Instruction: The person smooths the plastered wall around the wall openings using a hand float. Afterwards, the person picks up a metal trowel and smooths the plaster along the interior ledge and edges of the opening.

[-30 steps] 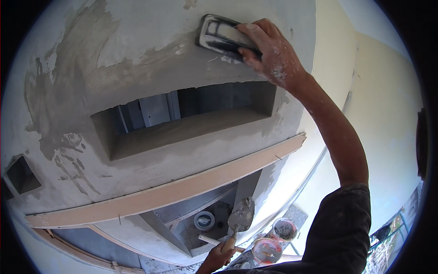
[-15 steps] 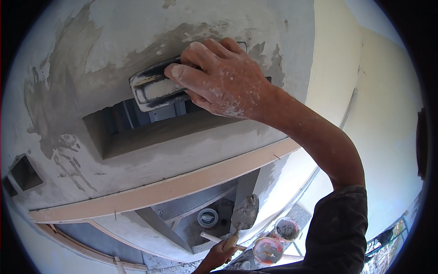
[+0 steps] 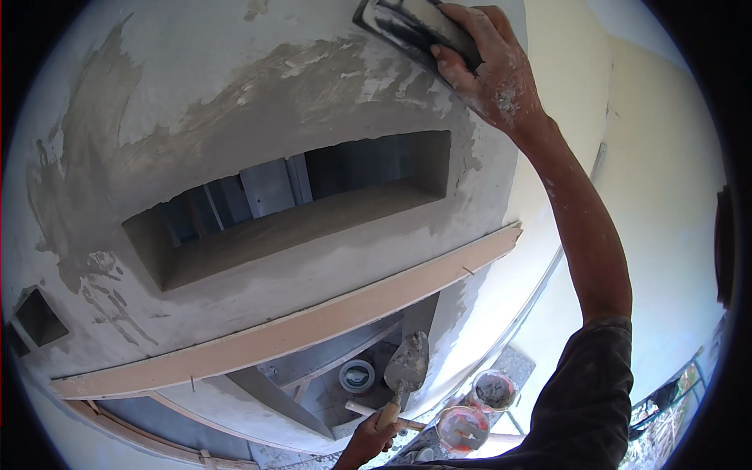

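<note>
A: In the head view, what do we have around us?
B: A long rectangular opening [image 3: 305,225] cuts through the grey plastered wall [image 3: 227,117], with a small square opening [image 3: 42,317] to its left. Below both, a tan plank [image 3: 290,330] spans the wall, thin nails [image 3: 468,270] jutting from it.
A: And low on the right?
B: We see two pails of grey mix [image 3: 438,429] side by side; a white pail [image 3: 342,377] stands left of them, beyond the trowel [image 3: 409,363].
A: Anything in our way?
B: The plank lies between our two tools, and our right forearm [image 3: 580,211] hides part of the pale yellow wall [image 3: 666,196].
A: Our hands?
B: Well apart. Our right hand [image 3: 497,74] grips a plastering float [image 3: 413,30], far and high, above the long opening's right end; whether it touches the plaster, we cannot tell. Our left hand [image 3: 366,440], low and near, is wrapped round the trowel's wooden handle, its mortar-smeared blade pointing away.
</note>
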Demonstrator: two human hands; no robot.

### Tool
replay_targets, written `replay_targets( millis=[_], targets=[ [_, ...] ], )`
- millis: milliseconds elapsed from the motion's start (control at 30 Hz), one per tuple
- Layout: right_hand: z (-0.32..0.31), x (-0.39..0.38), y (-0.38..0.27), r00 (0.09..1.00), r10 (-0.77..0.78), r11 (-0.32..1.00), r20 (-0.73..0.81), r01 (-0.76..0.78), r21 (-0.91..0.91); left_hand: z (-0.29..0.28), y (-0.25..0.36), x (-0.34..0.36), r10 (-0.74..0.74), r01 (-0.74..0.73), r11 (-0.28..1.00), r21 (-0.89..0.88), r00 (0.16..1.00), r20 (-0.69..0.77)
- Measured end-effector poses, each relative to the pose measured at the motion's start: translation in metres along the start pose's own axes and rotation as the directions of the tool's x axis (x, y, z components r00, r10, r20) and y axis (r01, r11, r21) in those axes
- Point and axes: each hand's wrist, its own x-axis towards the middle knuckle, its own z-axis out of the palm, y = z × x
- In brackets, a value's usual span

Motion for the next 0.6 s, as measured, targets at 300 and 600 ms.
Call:
replay_targets(
  millis=[300,600],
  targets=[
    [0.032,-0.036,-0.028,0.888,-0.407,0.908,0.211,0.419,-0.011,0.012,0.010,0.009,-0.056,0.054,0.998,0.029,0.997,0.049],
    [-0.023,-0.031,0.074,0.999,0.036,0.985,-0.034,-0.041,-0.169,0.013,0.019,0.016,-0.028,0.026,0.998,0.053,0.999,0.036]
  ],
)
